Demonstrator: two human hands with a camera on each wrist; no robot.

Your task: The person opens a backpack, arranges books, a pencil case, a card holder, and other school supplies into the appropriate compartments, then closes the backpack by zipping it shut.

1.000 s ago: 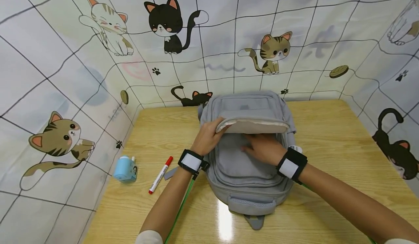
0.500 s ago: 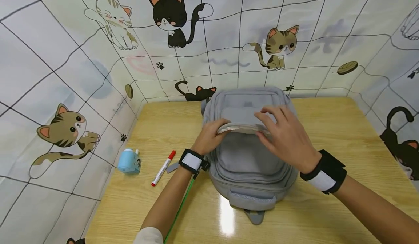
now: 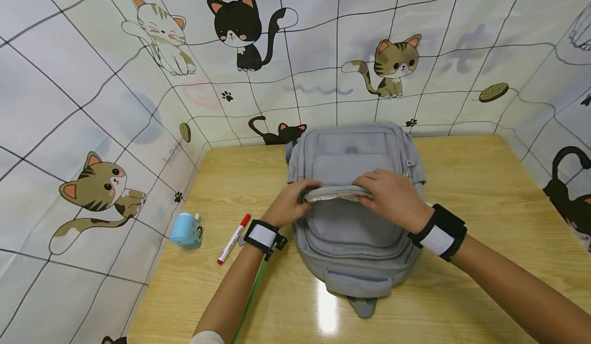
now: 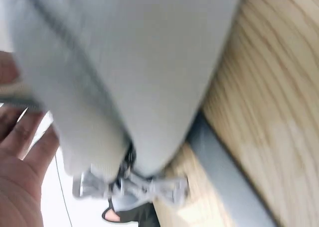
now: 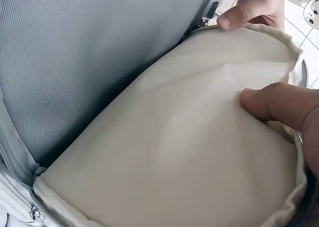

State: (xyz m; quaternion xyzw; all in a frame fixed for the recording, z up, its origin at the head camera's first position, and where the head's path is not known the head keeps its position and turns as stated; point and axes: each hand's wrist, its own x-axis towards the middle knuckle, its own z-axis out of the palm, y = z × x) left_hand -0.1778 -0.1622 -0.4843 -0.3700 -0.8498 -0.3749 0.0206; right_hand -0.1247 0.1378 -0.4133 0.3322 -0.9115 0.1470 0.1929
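A grey backpack (image 3: 355, 236) lies on the wooden table, its front pocket unzipped. My left hand (image 3: 288, 203) pinches the left end of the pocket flap (image 3: 339, 192), and my right hand (image 3: 392, 198) grips the same flap near its right side. In the right wrist view the beige lining (image 5: 174, 137) spreads wide, with my right thumb (image 5: 279, 105) pressed on it near the edge. Fingers of the left hand (image 5: 259, 10) hold the far corner there. Zipper pulls (image 4: 129, 184) dangle beside the left hand, blurred in the left wrist view.
Left of the backpack lie a white marker with red ends (image 3: 234, 239) and a light blue pencil sharpener (image 3: 186, 230). A flat grey strip (image 4: 224, 172) rests on the table, partly hidden by the left wrist in the head view. A cat-print sheet (image 3: 314, 41) walls the table's back and sides.
My right hand came out from under the flap, rose over it and took hold of its edge. The left hand kept its grip. The flap now sits lower.
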